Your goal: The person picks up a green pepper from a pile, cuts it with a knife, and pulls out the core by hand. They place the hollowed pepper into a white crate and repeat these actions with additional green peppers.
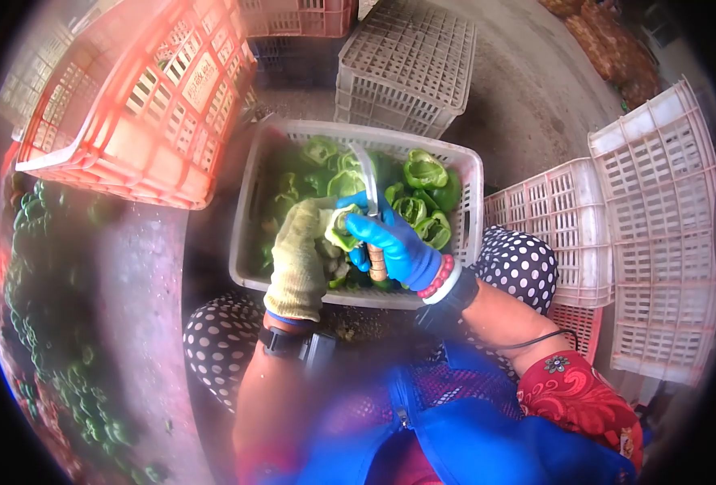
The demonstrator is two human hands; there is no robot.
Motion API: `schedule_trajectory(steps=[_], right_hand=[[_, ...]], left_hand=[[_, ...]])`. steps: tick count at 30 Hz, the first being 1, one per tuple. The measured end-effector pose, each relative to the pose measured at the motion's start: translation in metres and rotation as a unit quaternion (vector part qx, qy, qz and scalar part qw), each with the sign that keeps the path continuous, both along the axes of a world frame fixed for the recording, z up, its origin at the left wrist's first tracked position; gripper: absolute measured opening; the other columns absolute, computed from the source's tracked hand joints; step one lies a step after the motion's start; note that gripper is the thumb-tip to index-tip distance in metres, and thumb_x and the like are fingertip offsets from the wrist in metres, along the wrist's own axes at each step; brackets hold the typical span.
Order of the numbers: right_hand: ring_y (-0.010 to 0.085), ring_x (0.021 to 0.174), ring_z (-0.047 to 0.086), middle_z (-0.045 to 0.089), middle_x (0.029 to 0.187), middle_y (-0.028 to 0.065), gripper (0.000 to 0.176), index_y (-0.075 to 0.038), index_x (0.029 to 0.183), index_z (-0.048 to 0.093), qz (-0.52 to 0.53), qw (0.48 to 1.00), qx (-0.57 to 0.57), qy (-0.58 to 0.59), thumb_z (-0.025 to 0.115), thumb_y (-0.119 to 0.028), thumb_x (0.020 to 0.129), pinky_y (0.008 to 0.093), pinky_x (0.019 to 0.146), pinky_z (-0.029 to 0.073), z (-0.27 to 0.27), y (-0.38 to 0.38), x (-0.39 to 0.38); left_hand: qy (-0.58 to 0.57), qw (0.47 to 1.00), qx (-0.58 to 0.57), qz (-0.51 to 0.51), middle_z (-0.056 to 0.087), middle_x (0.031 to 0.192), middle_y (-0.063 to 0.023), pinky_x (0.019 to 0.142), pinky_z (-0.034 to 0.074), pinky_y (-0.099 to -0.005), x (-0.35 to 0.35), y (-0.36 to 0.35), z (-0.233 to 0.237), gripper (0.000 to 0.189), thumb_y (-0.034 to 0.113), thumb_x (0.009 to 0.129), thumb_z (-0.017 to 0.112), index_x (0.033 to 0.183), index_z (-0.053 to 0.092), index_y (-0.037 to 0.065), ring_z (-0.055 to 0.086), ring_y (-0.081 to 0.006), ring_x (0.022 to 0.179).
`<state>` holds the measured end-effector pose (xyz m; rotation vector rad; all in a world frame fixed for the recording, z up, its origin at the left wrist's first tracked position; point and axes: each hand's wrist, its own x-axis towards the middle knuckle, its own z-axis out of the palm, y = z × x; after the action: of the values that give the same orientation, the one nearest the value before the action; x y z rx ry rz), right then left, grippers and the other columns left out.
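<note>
Over a pale plastic crate (478, 202) of cut green bell peppers (425, 170), both hands work close together. My left hand (297, 259), in a cream knit glove, is closed on a piece of green bell pepper (342, 229) with its pale inside showing. My right hand (402, 246), in a blue glove, grips the wooden handle of a knife (365, 166). Its curved blade points up and away, above the peppers. The right thumb lies against or very near the pepper piece. Blur over the crate's left side hides detail there.
A tilted red-orange crate (156, 121) stands at the left, beyond a heap of green peppers (51, 323). Behind is an upturned grey crate (406, 61). More pale crates (657, 210) lean at the right. Filled sacks (608, 48) lie at the far right.
</note>
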<state>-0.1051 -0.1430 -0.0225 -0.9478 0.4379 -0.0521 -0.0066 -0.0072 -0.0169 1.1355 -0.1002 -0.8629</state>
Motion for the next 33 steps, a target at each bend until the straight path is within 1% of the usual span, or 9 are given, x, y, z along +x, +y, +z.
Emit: schedule_trajectory(steps=[7, 12, 17, 19, 21, 22, 26, 30, 33], right_hand=[[0.0125, 0.064, 0.062, 0.064, 0.099, 0.0045, 0.048, -0.012, 0.139, 0.051, -0.064, 0.997, -0.016, -0.025, 0.07, -0.03, 0.098, 0.0281, 0.055, 0.053, 0.004, -0.004, -0.003], [0.0101, 0.063, 0.061, 0.065, 0.097, 0.0031, 0.065, -0.011, 0.151, 0.043, 0.153, 0.983, -0.101, 0.003, 0.072, -0.03, 0.096, 0.0249, 0.054, 0.05, 0.03, -0.015, -0.003], [0.0082, 0.059, 0.058, 0.063, 0.082, -0.0005, 0.049, -0.01, 0.137, 0.055, 0.097, 0.991, -0.068, 0.069, 0.072, -0.03, 0.097, 0.0236, 0.053, 0.047, 0.011, -0.011, 0.001], [0.0074, 0.058, 0.056, 0.066, 0.088, 0.0003, 0.045, -0.01, 0.133, 0.057, 0.11, 0.985, -0.101, 0.082, 0.072, -0.032, 0.096, 0.0241, 0.053, 0.047, 0.017, -0.011, 0.0], [0.0078, 0.059, 0.057, 0.063, 0.084, -0.0008, 0.043, -0.01, 0.131, 0.058, 0.113, 0.953, -0.257, 0.111, 0.071, -0.032, 0.097, 0.0243, 0.053, 0.048, 0.009, -0.01, 0.002], [0.0079, 0.059, 0.058, 0.061, 0.083, -0.0013, 0.042, -0.009, 0.131, 0.059, 0.11, 0.928, -0.333, 0.125, 0.07, -0.032, 0.098, 0.0243, 0.053, 0.048, 0.004, -0.008, 0.003], [0.0091, 0.062, 0.058, 0.061, 0.093, 0.0025, 0.049, -0.011, 0.133, 0.054, -0.035, 0.987, -0.1, 0.122, 0.069, -0.041, 0.098, 0.0257, 0.052, 0.047, -0.001, -0.008, 0.009], [0.0066, 0.059, 0.056, 0.058, 0.082, 0.0019, 0.04, -0.013, 0.123, 0.053, -0.069, 0.978, -0.169, 0.104, 0.068, -0.041, 0.099, 0.0252, 0.04, 0.04, -0.01, -0.002, 0.012], [0.0153, 0.072, 0.063, 0.065, 0.088, 0.0085, 0.04, -0.009, 0.121, 0.053, -0.099, 0.937, -0.335, 0.027, 0.068, -0.039, 0.099, 0.0337, 0.061, 0.052, -0.015, 0.023, 0.01]], left_hand=[[0.18, 0.979, -0.094, 0.003, 0.071, 0.089, -0.0092, 0.058, 0.055, -0.0301, 0.002, -0.005, 0.005, 0.04, 0.038, 0.108, 0.047, 0.116, 0.064, 0.002, 0.067, -0.0183, 0.071], [-0.072, 0.996, 0.035, 0.05, 0.07, 0.092, -0.0066, 0.065, 0.054, -0.0325, 0.004, -0.004, 0.007, 0.033, 0.031, 0.105, 0.057, 0.114, 0.066, 0.001, 0.065, -0.016, 0.075], [-0.39, 0.905, 0.167, 0.014, 0.068, 0.089, -0.002, 0.059, 0.047, -0.0272, 0.005, 0.003, -0.004, 0.021, 0.024, 0.102, 0.065, 0.109, 0.068, 0.004, 0.057, -0.0094, 0.07], [-0.223, 0.97, 0.098, 0.012, 0.062, 0.077, 0.0012, 0.054, 0.042, -0.0247, 0.003, 0.007, 0.012, 0.016, 0.02, 0.102, 0.065, 0.106, 0.067, 0.005, 0.051, -0.0066, 0.061], [-0.298, 0.953, 0.039, 0.04, 0.055, 0.072, 0.0013, 0.048, 0.039, -0.0234, 0.011, 0.011, 0.028, 0.024, 0.029, 0.102, 0.063, 0.104, 0.066, 0.005, 0.05, -0.007, 0.057], [-0.098, 0.994, 0.012, 0.038, 0.055, 0.073, 0.0007, 0.047, 0.04, -0.0237, 0.009, 0.014, 0.056, 0.028, 0.033, 0.102, 0.063, 0.104, 0.066, 0.005, 0.052, -0.0079, 0.058], [-0.057, 0.996, 0.021, 0.069, 0.057, 0.076, -0.0018, 0.052, 0.053, -0.0268, 0.013, 0.013, 0.03, 0.039, 0.043, 0.103, 0.06, 0.107, 0.064, 0.004, 0.054, -0.0114, 0.057], [-0.01, 0.978, 0.209, 0.019, 0.065, 0.084, -0.0051, 0.059, 0.053, -0.0287, -0.002, -0.002, 0.025, 0.053, 0.055, 0.101, 0.058, 0.107, 0.066, 0.003, 0.062, -0.0123, 0.069], [-0.185, 0.948, 0.257, 0.024, 0.07, 0.083, -0.0088, 0.065, 0.052, -0.0341, -0.012, -0.007, 0.0, 0.048, 0.051, 0.102, 0.058, 0.107, 0.068, 0.005, 0.064, -0.0164, 0.069]])
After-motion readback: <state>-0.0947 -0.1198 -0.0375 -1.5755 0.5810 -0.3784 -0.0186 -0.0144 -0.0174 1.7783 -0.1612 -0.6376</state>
